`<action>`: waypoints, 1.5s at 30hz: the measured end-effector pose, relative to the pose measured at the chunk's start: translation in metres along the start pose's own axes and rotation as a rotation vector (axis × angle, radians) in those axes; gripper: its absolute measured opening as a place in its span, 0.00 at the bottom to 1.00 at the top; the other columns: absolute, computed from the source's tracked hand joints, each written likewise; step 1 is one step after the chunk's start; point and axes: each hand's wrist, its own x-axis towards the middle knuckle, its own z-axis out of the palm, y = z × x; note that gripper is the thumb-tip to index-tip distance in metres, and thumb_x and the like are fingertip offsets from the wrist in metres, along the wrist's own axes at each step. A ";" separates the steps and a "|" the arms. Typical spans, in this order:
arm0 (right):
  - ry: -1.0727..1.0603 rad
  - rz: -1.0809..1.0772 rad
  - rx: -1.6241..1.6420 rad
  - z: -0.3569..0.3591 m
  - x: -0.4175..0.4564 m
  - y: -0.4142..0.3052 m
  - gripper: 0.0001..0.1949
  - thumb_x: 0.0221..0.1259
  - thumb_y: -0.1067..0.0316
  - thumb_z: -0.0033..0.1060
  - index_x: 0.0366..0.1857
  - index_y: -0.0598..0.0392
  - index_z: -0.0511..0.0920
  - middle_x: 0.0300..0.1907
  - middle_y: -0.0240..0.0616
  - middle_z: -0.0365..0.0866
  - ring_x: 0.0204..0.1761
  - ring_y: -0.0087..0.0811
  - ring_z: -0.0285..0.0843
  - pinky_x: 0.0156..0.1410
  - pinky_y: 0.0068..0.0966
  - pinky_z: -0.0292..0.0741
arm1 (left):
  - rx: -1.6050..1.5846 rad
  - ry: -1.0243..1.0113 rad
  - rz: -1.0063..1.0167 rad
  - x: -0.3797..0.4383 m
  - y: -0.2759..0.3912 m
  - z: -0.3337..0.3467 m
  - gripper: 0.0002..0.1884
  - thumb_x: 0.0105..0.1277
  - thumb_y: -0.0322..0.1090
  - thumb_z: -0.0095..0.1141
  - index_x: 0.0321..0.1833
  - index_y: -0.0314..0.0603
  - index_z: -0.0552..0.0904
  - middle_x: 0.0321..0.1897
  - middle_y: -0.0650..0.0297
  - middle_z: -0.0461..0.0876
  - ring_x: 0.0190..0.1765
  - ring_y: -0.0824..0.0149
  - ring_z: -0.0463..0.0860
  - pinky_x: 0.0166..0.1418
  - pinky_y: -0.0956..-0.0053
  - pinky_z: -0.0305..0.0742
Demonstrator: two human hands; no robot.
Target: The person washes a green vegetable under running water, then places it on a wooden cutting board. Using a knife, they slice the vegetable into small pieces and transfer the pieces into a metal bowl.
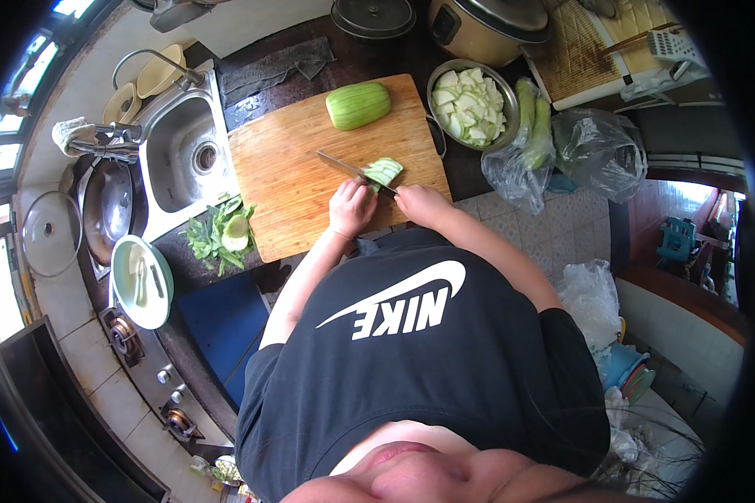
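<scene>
My right hand (420,204) grips the handle of a kitchen knife (343,165), whose blade points to the far left. Beside the blade, my left hand (352,206) has its fingers bent over pale green gourd pieces, partly hiding them. Past the knife, several thin gourd slices (385,170) lean together on the wooden cutting board (283,182). A larger piece of green gourd (358,105) lies near the board's far edge. Right of the board stands a metal bowl (433,104) of cut gourd pieces (469,104).
Left of the board are a steel sink (170,170) and a heap of greens and peelings (217,236). A pale green basin (119,276) holds a knife or similar utensils. Bagged long green vegetables (538,135) lie at the right, and a rice cooker (472,34) stands behind.
</scene>
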 end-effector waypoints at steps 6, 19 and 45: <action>0.000 0.036 0.014 0.003 0.001 0.002 0.12 0.64 0.60 0.48 0.30 0.58 0.76 0.27 0.52 0.80 0.32 0.53 0.80 0.38 0.47 0.76 | -0.017 -0.004 -0.012 -0.002 -0.002 0.000 0.09 0.49 0.27 0.64 0.31 0.41 0.77 0.33 0.58 0.79 0.37 0.56 0.79 0.41 0.67 0.76; -0.019 0.046 -0.003 -0.044 -0.027 -0.021 0.12 0.64 0.61 0.47 0.29 0.57 0.77 0.27 0.51 0.81 0.31 0.51 0.81 0.38 0.45 0.77 | 0.024 -0.001 -0.039 -0.006 -0.001 0.001 0.09 0.50 0.29 0.65 0.30 0.41 0.76 0.36 0.57 0.79 0.40 0.54 0.79 0.43 0.66 0.77; 0.010 0.096 0.036 -0.033 -0.030 -0.015 0.13 0.65 0.59 0.46 0.30 0.57 0.76 0.26 0.50 0.80 0.32 0.52 0.80 0.39 0.46 0.75 | -0.022 -0.086 -0.029 -0.011 -0.006 -0.005 0.10 0.51 0.30 0.64 0.33 0.39 0.77 0.39 0.56 0.79 0.43 0.53 0.79 0.46 0.64 0.77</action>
